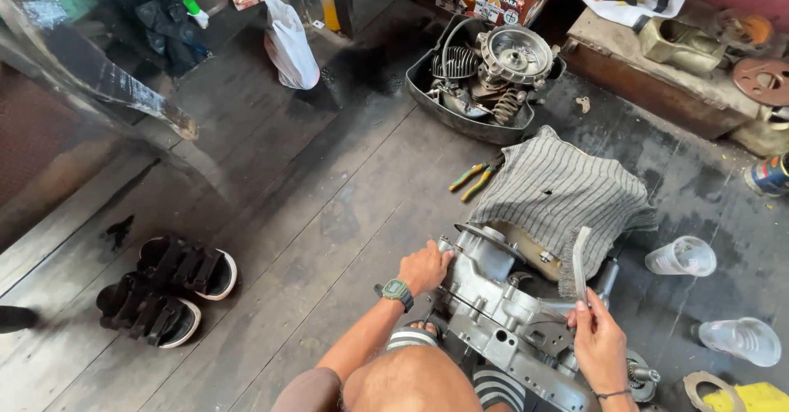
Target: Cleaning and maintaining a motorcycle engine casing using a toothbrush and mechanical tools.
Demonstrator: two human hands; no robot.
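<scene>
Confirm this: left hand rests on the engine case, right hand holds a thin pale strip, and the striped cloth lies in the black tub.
One thing is wrong. The head view shows the striped cloth draped over the engine case, not in the black tub, which holds metal parts. The left hand does rest on the case, and the right hand holds the pale strip.

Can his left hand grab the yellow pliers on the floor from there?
Probably yes. The left hand rests on the engine case, and the pliers lie on bare floor ahead of it, beside the striped cloth, with nothing between.
</scene>
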